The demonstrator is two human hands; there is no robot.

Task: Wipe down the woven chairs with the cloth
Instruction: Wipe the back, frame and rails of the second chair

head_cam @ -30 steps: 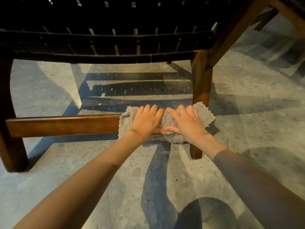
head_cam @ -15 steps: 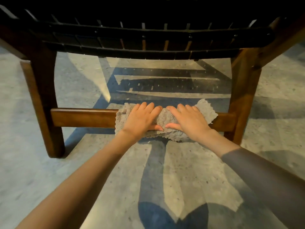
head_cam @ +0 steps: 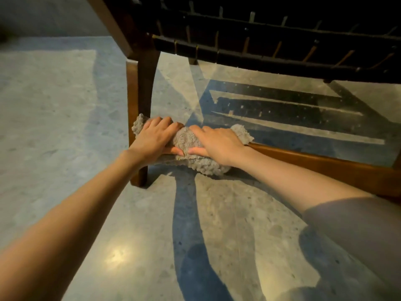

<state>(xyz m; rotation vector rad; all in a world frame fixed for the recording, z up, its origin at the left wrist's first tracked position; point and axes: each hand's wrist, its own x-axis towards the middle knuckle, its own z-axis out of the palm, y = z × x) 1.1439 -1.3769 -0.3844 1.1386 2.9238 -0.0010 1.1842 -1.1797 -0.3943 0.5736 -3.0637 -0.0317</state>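
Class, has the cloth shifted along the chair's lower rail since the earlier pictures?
Yes. The cloth has slid left along the lower rail, ending against the left leg.

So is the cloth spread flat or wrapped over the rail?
Wrapped. The cloth is bunched over the rail by the leg, its front edge hanging below, and left hand and right hand grip it round the rail.
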